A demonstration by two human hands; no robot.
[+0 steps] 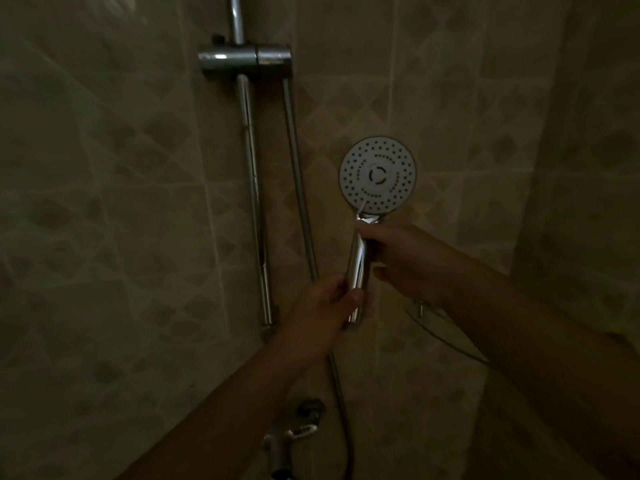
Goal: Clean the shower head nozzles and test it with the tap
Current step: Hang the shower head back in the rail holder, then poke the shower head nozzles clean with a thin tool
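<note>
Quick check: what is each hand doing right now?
Left hand: closed around the lower end of the shower head handle.
Right hand: closed on the handle's upper part, just below the spray face.

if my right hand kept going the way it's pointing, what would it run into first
Pointing up-left, the right hand already wraps the shower head handle; past that, probably the hose, then the slide rail. Depth is unclear.

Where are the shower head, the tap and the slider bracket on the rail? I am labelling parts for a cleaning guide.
shower head [378,174]: head view, middle of the nozzle face.
tap [277,441]: head view, chrome body at the bottom edge.
slider bracket [244,59]: head view, middle of the chrome clamp on the rail.
</note>
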